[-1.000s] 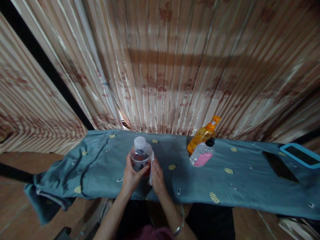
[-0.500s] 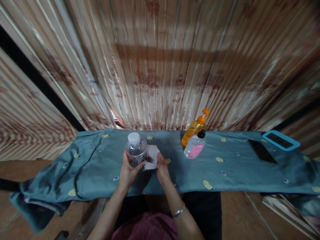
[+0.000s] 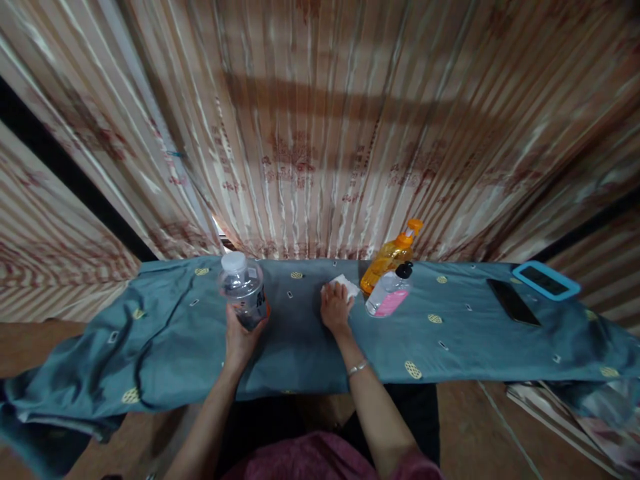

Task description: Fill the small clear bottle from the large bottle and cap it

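Observation:
My left hand (image 3: 244, 339) is wrapped round the lower part of a clear plastic bottle (image 3: 241, 293) with a white cap and dark print on its side. The bottle stands upright at the left of the cloth-covered table. Over to the right, my right hand (image 3: 337, 308) lies palm down on a folded white tissue (image 3: 345, 283), fingers over its near part. Just right of the tissue are an orange pump bottle (image 3: 384, 264) and, in front of it, a clear bottle with a pink label and black pump (image 3: 389, 292).
A grey-green cloth with yellow pineapple prints (image 3: 300, 360) covers the narrow table. At the right lie a dark phone (image 3: 514, 303) and a blue-framed device (image 3: 546, 280). A striped curtain (image 3: 310, 133) hangs right behind the table.
My hands have moved apart. The left has carried the capped bottle leftward; the right has taken the white tissue away from it, to the right and down onto the cloth.

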{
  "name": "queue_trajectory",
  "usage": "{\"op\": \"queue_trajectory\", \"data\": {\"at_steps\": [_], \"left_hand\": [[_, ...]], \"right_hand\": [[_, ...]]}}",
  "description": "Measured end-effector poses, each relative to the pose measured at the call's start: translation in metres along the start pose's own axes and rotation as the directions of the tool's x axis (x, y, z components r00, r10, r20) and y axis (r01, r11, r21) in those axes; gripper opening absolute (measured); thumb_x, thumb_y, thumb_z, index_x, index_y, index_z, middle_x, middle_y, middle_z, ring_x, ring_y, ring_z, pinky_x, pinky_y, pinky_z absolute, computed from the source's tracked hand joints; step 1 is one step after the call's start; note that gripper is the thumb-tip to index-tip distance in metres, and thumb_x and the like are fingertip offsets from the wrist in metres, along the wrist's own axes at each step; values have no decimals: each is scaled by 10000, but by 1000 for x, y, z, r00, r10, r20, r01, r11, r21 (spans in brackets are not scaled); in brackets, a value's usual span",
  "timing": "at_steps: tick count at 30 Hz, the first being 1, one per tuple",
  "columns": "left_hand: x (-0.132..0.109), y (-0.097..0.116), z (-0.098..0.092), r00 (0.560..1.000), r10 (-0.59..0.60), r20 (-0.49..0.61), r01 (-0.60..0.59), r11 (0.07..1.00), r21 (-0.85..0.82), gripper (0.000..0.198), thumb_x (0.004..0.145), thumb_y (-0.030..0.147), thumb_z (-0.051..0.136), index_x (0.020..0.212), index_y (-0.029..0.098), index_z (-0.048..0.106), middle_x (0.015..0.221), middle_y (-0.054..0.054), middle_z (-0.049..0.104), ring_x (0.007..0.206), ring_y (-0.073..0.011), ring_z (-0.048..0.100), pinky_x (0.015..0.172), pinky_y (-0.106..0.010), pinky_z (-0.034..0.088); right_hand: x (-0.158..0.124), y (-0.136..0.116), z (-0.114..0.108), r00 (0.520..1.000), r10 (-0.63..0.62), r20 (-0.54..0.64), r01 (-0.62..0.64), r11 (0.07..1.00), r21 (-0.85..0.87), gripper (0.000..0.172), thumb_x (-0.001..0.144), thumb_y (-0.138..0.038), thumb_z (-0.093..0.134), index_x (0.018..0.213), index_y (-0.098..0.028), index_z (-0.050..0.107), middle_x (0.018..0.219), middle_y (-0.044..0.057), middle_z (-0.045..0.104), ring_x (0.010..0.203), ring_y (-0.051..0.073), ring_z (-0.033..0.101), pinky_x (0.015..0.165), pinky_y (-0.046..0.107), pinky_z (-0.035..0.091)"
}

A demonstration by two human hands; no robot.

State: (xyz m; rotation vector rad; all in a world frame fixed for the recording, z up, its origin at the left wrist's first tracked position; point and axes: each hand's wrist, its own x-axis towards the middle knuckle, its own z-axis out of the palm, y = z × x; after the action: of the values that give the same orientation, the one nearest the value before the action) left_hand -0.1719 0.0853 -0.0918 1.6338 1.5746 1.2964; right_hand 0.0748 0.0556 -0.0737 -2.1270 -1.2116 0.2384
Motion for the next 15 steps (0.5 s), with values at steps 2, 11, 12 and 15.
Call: {"op": "queue_trajectory", "data": {"at_steps": [2,11,12,15], "left_hand": [[-3,-4,4,999,-37,18,37,999,11,901,648,451,885,1404,211,458,1309,-152,679,1216,-373,702,1047,-534,590],[-2,-6,6,999,-32,-13,32,999,29,1004,635,549,864,1451,181,410,1406,-218,623,1314,-439,647,1108,-619,546],[-2,-6,7,1000,-27,-12,27,999,27,997,637,546,867,1451,188,416,1397,-208,630,1302,-432,657,1106,-614,550],[-2,-7,7,999,-41,2,41,999,24,996,641,529,880,1464,210,420,1408,-188,641,1289,-420,673,1099,-607,560]], "right_hand": [[-1,-20,16,996,-69,52,73,994,-79,462,1010,-410,722,1415,-205,636,1549,127,581,1415,329,579,1171,618,493],[-122,-13,11,766,-573,292,609,792,-45,462,1013,-368,727,1436,-212,627,1519,119,612,1364,301,627,1117,557,560],[-130,9,-1,761,-580,291,619,784,-54,453,1016,-362,724,1432,-213,630,1513,117,617,1350,293,637,1106,544,570],[-137,82,-47,848,-486,211,521,837,-169,460,1013,-341,727,1442,-214,622,1521,123,609,1360,305,630,1115,566,563]]}}
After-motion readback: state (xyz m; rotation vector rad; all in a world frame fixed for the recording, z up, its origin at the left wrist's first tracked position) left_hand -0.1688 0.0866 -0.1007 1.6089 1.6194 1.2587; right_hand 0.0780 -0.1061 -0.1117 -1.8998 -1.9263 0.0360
